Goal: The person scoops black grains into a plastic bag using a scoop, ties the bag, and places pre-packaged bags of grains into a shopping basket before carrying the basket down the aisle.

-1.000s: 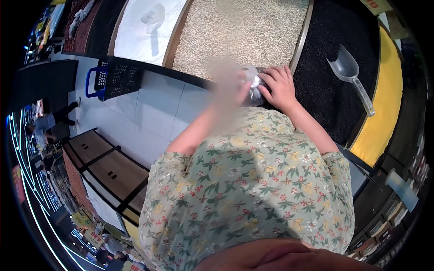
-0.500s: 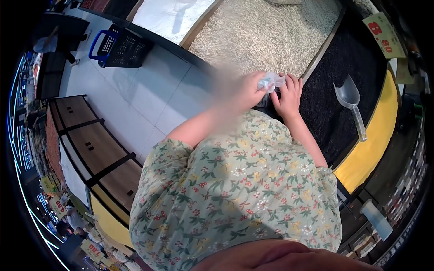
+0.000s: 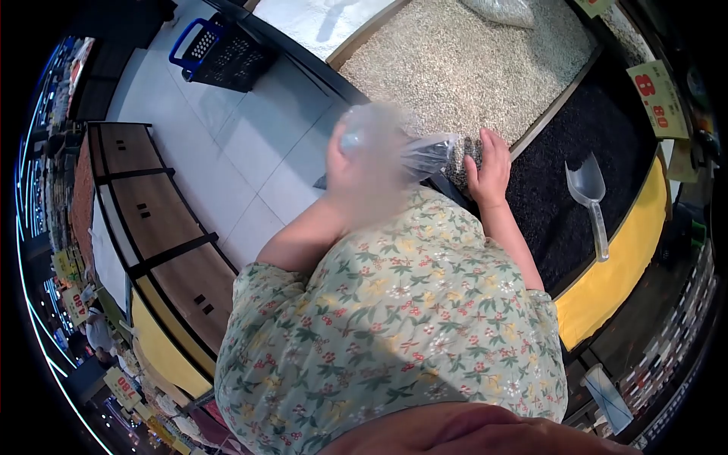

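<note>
A clear plastic bag (image 3: 431, 154) with dark contents stretches between my two hands at the front edge of the pale grain bin (image 3: 455, 68). My left hand (image 3: 343, 155) is at the bag's left end, and a blurred patch hides most of its fingers. Beside the bag's right end, my right hand (image 3: 491, 168) has its fingers spread, close to some darker mixed grains. The bin of black grain (image 3: 553, 189) lies to the right, and a clear scoop (image 3: 587, 189) rests on it.
A blue-handled basket (image 3: 235, 59) stands on the tiled floor (image 3: 250, 144) at the upper left. Wooden cabinets (image 3: 144, 208) run along the left. Beyond the black grain is a yellow bin (image 3: 607, 292), with a price sign (image 3: 658, 100) above it. A full bag (image 3: 500, 11) lies on the pale grain.
My left hand has moved left, away from my right hand, and the bag now stretches out between them. The view has shifted, showing more of the pale grain bin's far side.
</note>
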